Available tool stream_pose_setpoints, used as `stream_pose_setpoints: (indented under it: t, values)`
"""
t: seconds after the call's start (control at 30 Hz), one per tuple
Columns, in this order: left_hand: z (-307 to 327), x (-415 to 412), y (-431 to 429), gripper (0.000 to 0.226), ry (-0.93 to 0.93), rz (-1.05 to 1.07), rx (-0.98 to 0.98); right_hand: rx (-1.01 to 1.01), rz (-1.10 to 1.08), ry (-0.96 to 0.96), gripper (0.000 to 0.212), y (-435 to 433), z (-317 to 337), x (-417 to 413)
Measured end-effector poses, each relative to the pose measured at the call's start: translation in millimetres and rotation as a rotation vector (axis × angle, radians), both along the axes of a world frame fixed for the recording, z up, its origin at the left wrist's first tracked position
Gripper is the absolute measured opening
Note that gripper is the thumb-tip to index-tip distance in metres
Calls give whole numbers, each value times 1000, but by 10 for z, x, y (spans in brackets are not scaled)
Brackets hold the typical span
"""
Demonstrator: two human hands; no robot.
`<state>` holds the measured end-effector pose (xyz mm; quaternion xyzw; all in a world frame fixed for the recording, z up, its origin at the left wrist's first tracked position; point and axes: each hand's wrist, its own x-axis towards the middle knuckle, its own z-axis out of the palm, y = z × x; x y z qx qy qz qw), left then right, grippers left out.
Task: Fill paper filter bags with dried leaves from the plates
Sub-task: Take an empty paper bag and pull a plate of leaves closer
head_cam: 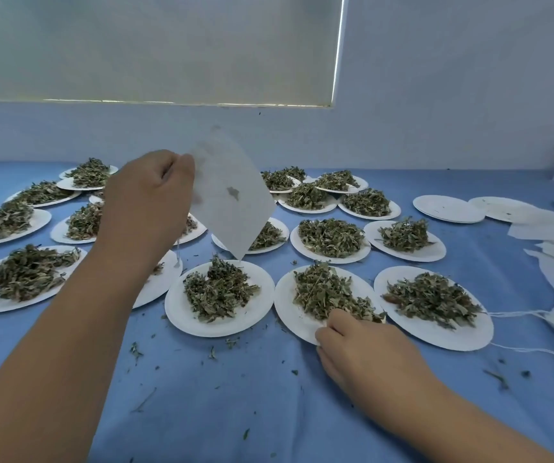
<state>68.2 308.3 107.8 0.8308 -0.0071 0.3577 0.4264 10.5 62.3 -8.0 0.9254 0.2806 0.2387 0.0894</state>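
Nothing in view carries readable writing, a label, a brand, a number or a sign. The paper filter bag (pixel 232 195) pinched in the left hand (pixel 148 195) is plain white, marked only by dark flecks that form no letters. The white paper plate (pixel 290 312) at the fingers of the right hand (pixel 362 355) has an unprinted rim.

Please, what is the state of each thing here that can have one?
filter bag: held up, almost empty.
left hand: pinches the bag's edge.
right hand: at the leaves on a near plate; grasp unclear.
spare plates: almost bare.
spare bags: flat, unfilled.
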Motion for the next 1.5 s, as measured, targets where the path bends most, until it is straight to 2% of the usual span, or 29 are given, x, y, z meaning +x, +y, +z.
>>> stream_pose_setpoints:
  t: [0.23,0.6,0.67,0.8,0.9,1.0,1.07,1.13,1.27,1.37,1.5]
  values:
    - [4,91,-198,33,50,-139,9,108,201,-21,14,-149,-3,-176]
    - [-101,342,-602,33,62,-184,247,108,304,84,20,-418,97,-325]
    - [-153,384,-646,31,76,-193,258,190,328,110,21,-443,145,-296]
    - [-288,420,-745,27,102,-228,282,527,387,147,19,-364,265,-121]
    - [-354,431,-793,22,36,-203,375,767,324,148,14,-204,473,170]
    - [-389,421,-799,22,-19,-207,449,1078,246,244,15,-70,679,565]
    - [-432,398,-796,21,-45,-253,476,1128,189,259,27,-17,728,757]
    - [-479,361,-792,18,-32,-326,445,1153,164,273,30,28,663,817]
    - [-584,303,-800,20,90,-387,288,1254,128,345,14,68,452,777]
    - [-612,247,-844,21,100,-400,209,1328,133,367,1,65,433,754]
    - [-643,205,-904,24,138,-453,176,1317,95,401,5,47,421,735]
